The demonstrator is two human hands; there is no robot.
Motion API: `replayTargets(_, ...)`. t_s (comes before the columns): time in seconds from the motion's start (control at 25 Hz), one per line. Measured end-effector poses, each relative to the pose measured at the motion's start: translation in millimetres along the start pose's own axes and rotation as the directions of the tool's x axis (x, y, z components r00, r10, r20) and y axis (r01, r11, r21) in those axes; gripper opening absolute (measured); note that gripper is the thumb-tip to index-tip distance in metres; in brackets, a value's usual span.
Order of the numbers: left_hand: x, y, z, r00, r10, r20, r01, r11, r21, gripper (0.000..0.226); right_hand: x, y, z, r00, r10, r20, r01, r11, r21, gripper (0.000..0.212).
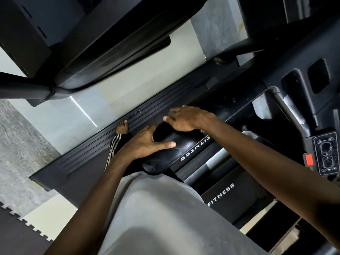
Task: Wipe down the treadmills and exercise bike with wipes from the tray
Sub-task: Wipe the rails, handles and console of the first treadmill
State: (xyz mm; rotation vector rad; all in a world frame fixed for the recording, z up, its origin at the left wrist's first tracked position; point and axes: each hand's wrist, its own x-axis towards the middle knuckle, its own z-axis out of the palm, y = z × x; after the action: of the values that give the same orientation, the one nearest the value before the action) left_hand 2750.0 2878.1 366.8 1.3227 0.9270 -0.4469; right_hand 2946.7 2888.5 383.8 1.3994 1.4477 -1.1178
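The right hand (185, 119) lies on top of the padded handrail (184, 146), so whatever is under its palm is hidden. The rail's white lettering blurs near that wrist and cannot be read. The left hand (145, 142) curls round the rail's left end, its fingertips out of sight. Just below the rail, a grey shirt (156, 208) blocks everything beneath. Right of the rail, the control panel (324, 155) symbols are too small to read. Left of it, 1 foot (122, 126) shows only toes.

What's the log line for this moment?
site: treadmill | left hand: grips handrail | right hand: rests on handrail | wipe: none seen | bare foot: on treadmill edge
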Motion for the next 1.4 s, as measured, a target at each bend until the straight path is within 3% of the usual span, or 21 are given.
replayTargets(0.08, 1, 0, -2, 1.0, 0.005, 0.01, -0.005, 1.0, -0.004, 0.103, -2, -8, 1, 0.999, -0.044, 0.013, 0.044, 0.998, 0.046, 0.057)
replayTargets(0.16, 0, 2, -4, 1.0, 0.012, 0.014, -0.012, 1.0, 0.008, 0.103, -5, 2, -3, 0.988, 0.055, -0.142, -0.044, 0.996, 0.08, 0.042)
replayTargets(0.24, -1, 5, -6, 1.0, 0.007, 0.009, -0.007, 1.0, 0.016, 0.099, -15, 13, -3, 0.923, 0.192, -0.333, -0.153, 0.978, 0.141, 0.03)
replayTargets(0.36, -1, 9, -8, 0.999, 0.004, 0.037, -0.005, 1.0, 0.019, 0.096, -37, 15, 7, 0.84, 0.288, -0.46, -0.136, 0.932, 0.335, 0.034)
replayTargets(0.52, -3, 17, -12, 0.998, 0.019, 0.052, -0.021, 0.999, 0.031, 0.095, -19, 25, -1, 0.776, 0.359, -0.518, -0.23, 0.927, 0.298, 0.026)
replayTargets(0.6, -4, 19, -11, 0.997, 0.034, 0.066, -0.037, 0.998, 0.055, 0.089, -1, 22, -5, 0.822, 0.346, -0.452, -0.239, 0.931, 0.277, 0.023)
replayTargets(0.72, -2, 19, -11, 0.997, 0.03, 0.075, -0.035, 0.998, 0.062, 0.086, 11, -2, -3, 0.944, 0.102, -0.313, -0.048, 0.983, 0.176, 0.024)
replayTargets(0.76, -2, 18, -10, 0.997, 0.02, 0.08, -0.024, 0.998, 0.052, 0.087, 10, -2, -4, 0.95, 0.079, -0.302, -0.027, 0.985, 0.172, 0.025)
replayTargets(0.92, -1, 10, -8, 0.999, -0.006, 0.052, 0.004, 0.999, 0.046, 0.084, 11, 22, -11, 0.897, 0.252, -0.363, -0.175, 0.957, 0.233, 0.029)
replayTargets(1.0, 1, 6, -8, 0.999, -0.004, 0.034, 0.003, 0.999, 0.04, 0.09, 6, 11, -9, 0.928, 0.145, -0.344, -0.062, 0.969, 0.241, 0.025)
replayTargets(1.08, 2, 4, -6, 0.999, 0.005, 0.034, -0.007, 0.998, 0.058, 0.111, -2, -5, 2, 0.944, 0.027, -0.329, 0.057, 0.968, 0.244, 0.027)
replayTargets(1.12, 3, 2, -5, 0.999, 0.004, 0.033, -0.006, 0.998, 0.057, 0.115, -7, -5, 7, 0.935, 0.034, -0.353, 0.063, 0.963, 0.261, 0.03)
replayTargets(1.2, 3, 2, -2, 1.0, 0.016, 0.026, -0.017, 0.999, 0.042, 0.107, -21, 11, 12, 0.877, 0.182, -0.444, -0.024, 0.941, 0.338, 0.033)
replayTargets(1.28, 0, 3, -2, 0.999, 0.04, 0.003, -0.04, 0.998, 0.052, 0.099, -41, 30, 24, 0.742, 0.369, -0.559, -0.126, 0.897, 0.424, 0.032)
replayTargets(1.36, -3, 1, 1, 0.998, 0.062, -0.008, -0.061, 0.996, 0.07, 0.097, -65, 29, 41, 0.613, 0.449, -0.65, -0.104, 0.862, 0.497, 0.028)
replayTargets(1.4, -5, 0, 2, 0.998, 0.066, -0.01, -0.065, 0.995, 0.075, 0.098, -74, 18, 50, 0.588, 0.444, -0.676, -0.063, 0.858, 0.509, 0.027)
